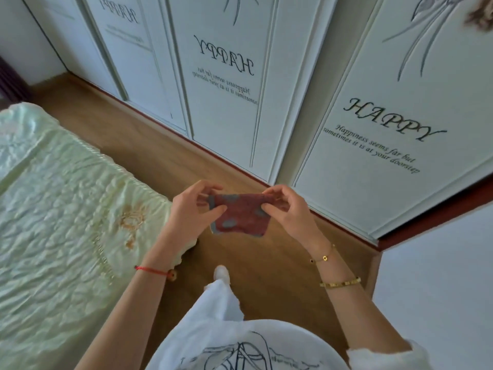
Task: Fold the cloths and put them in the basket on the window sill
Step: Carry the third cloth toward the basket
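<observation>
Stood facing white wardrobe doors (pixel 373 145) printed with "HAPPY" lettering, above a brown wooden floor (pixel 149 145). To the left, a bed under a pale green crinkled bedspread (pixel 53 196), embroidered in gold near its edge. Low in view, a white top with a dark line drawing (pixel 240 348) and one white shoe (pixel 222 273) on the floor. Mid-frame, held up in the air over the floor and clear of the bed, a small reddish cloth (pixel 240 217) with grey patches and a grey border, hanging slack from its top edge. Left hand (pixel 192 212) pinching the cloth's upper left corner between thumb and fingers; right hand (pixel 285 209) pinching the upper right corner likewise. On the left wrist, a red string bracelet (pixel 152 271); on the right, a thin gold chain (pixel 324 257) and a gold bangle (pixel 340 283).
</observation>
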The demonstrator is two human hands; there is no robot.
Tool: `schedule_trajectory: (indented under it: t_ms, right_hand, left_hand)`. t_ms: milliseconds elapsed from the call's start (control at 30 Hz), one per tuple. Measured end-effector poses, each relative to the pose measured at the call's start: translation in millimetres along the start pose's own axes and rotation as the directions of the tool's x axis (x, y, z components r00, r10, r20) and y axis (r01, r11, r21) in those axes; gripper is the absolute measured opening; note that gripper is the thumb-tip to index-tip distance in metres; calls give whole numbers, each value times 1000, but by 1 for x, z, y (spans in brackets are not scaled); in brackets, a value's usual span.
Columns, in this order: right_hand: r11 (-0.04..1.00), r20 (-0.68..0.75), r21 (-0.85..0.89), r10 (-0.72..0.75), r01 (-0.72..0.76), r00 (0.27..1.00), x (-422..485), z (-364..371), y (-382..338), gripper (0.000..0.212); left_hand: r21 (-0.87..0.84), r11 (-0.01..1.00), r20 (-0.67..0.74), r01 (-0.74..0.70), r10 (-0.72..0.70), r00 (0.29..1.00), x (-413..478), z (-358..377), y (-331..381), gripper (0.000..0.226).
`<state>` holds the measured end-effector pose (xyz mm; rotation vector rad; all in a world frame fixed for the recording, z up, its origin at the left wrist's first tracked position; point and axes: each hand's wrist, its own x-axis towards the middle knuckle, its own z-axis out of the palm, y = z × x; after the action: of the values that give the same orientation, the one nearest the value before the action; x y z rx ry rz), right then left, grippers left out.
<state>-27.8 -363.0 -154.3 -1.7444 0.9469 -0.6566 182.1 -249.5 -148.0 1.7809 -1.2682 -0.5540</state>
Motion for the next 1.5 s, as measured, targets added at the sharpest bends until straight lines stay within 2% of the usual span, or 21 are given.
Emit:
schedule_trajectory:
  t_ms: [200,500,833,1033,1167,1367,1500]
  right_hand:
    - [999,71,-7,-38,39,997,161,15,3,19]
    - [997,159,39,-76,70,984,396,58,-29,21]
    - [993,314,71,-116,99,942,632,147,-55,21]
    - [982,438,83,-189,169,879,793,225,-96,22]
    - [970,546,77,-233,229,805,888,290,-128,22]
    - [945,669,80,-287,317,686,997,404,-168,24]
    - [932,703,90,-309,351,640,1059,491,-191,24]
  left_hand:
    - [-8,998,-55,69,-69,996,136,-19,-42,34]
    - [18,994,-151,108,-104,983,330,-87,-90,31]
    - [-1,984,-306,181,-172,936,510,-172,-172,30]
    - [-6,975,-416,222,-204,886,623,-251,-236,35]
    - [-9,958,-496,288,-254,830,679,-311,-280,39]
    - [-68,921,-593,385,-347,727,736,-402,-350,43]
    - [-114,910,-636,399,-375,674,770,-466,-405,45]
